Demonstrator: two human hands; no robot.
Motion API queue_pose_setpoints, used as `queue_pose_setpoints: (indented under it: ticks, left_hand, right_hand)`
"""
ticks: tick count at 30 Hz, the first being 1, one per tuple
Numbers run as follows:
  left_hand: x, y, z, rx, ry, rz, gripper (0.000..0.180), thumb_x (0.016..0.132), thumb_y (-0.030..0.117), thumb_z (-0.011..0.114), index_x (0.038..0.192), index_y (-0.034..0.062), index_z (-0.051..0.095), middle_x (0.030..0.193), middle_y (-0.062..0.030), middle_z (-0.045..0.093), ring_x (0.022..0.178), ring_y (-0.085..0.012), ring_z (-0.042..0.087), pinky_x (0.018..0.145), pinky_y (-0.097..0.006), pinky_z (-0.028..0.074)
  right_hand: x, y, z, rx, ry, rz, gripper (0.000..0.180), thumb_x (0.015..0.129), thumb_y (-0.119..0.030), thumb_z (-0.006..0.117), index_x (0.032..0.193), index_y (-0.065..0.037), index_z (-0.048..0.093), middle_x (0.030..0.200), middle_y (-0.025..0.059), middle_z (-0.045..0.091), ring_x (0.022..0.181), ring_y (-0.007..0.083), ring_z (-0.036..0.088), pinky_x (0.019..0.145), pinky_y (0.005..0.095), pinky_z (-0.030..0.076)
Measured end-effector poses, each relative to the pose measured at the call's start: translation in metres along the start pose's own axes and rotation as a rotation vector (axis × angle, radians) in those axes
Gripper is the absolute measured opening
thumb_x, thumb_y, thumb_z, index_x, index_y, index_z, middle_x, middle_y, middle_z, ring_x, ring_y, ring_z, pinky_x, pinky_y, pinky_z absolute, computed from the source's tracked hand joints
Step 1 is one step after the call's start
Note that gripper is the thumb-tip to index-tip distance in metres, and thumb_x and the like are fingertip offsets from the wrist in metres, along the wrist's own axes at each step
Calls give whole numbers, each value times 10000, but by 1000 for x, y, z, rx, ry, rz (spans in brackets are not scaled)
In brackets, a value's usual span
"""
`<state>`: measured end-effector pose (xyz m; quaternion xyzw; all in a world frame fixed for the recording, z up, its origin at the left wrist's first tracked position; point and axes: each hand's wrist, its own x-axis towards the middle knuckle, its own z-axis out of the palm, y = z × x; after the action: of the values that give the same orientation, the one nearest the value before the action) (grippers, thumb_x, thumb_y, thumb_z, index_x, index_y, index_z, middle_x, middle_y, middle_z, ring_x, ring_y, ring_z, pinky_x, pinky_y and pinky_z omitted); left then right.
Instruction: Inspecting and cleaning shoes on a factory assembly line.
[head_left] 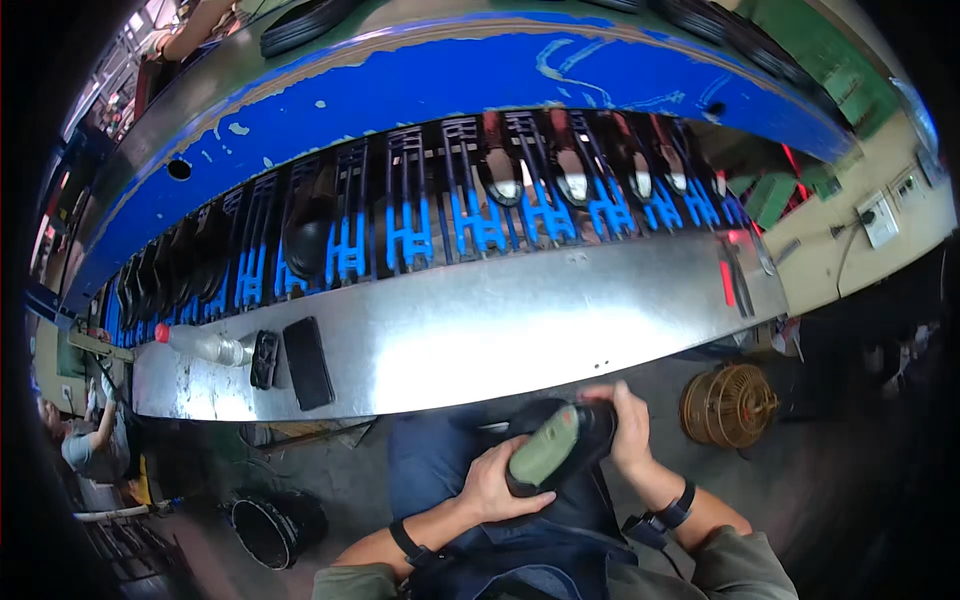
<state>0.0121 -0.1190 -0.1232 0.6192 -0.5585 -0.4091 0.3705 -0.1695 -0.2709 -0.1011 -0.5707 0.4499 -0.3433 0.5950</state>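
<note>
My one view comes from a fisheye camera on the head, looking steeply down. Both hands sit close at the lower edge, over the lap. The steel table (500,320) curves across the middle, farther off.

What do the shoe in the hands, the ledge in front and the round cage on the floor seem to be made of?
Shoe: black upper with a soft sheen, likely leather or a synthetic; the greenish sole looks like matte rubber. Both the left hand and the right hand hold it. Ledge: bare sheet metal, dull grey glare. Cage: thin brownish bars, wire or cane, unclear.
</note>
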Motion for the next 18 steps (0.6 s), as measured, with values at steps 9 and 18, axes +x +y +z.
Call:
queue_pose_setpoints:
  ticks: [9, 18]
  left_hand:
    - [262, -82, -268, 215, 709, -462, 696, 895, 415, 744, 1372, -36, 513, 1254, -197, 645, 1148, -271, 635, 979, -395, 507]
    - [258, -71, -294, 738, 236, -329, 637, 884, 370, 711, 1361, -21, 554, 1345, -295, 571, 1278, -417, 538, 1089, -461, 437]
  right_hand:
    - [363, 29, 114, -1106, 262, -577, 698, 924, -459, 656, 1451, -39, 476, 1299, 229, 608, 1189, 401, 589, 1031, 443, 470]
    - [397, 12, 108, -832, -171, -391, 458, 842, -253, 675, 1243, -33, 645, 1203, 200, 658, 1110, 332, 636, 927, 452, 513]
